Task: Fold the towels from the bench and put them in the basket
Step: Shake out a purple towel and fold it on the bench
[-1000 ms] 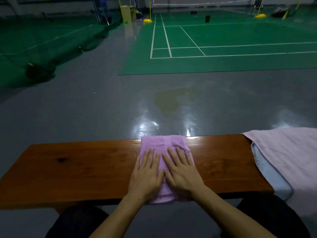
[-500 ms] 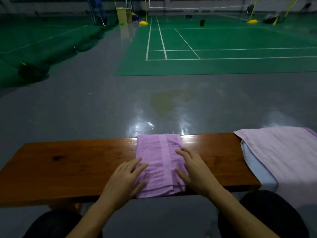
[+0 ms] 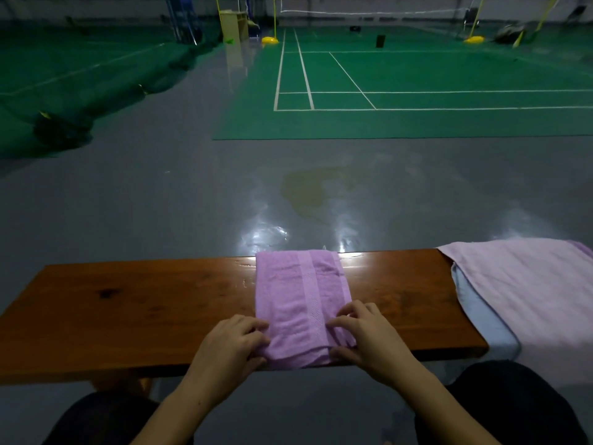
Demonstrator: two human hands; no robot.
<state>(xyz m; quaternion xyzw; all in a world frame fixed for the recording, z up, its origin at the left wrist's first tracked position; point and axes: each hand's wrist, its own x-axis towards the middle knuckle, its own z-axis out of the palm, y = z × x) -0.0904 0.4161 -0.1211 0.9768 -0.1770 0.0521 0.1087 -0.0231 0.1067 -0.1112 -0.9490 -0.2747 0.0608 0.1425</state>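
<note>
A folded purple towel (image 3: 300, 303) lies across the middle of the wooden bench (image 3: 144, 313), its near end hanging just over the front edge. My left hand (image 3: 229, 346) grips the towel's near left corner with curled fingers. My right hand (image 3: 364, 338) pinches the near right corner, fingers curled on top and thumb at the edge. A pale pink towel (image 3: 529, 293) lies spread over a light blue towel (image 3: 481, 319) on the bench's right end. No basket is in view.
My dark-clothed knees (image 3: 500, 409) sit below the bench's front edge. Grey floor stretches beyond the bench, with a green badminton court (image 3: 401, 91) and yellow net posts farther back. A dark heap of netting (image 3: 61, 130) lies at the far left.
Both hands have slid from lying flat on top of the towel, out to its sides, then down to its near corners, where the fingers now curl on the fabric.
</note>
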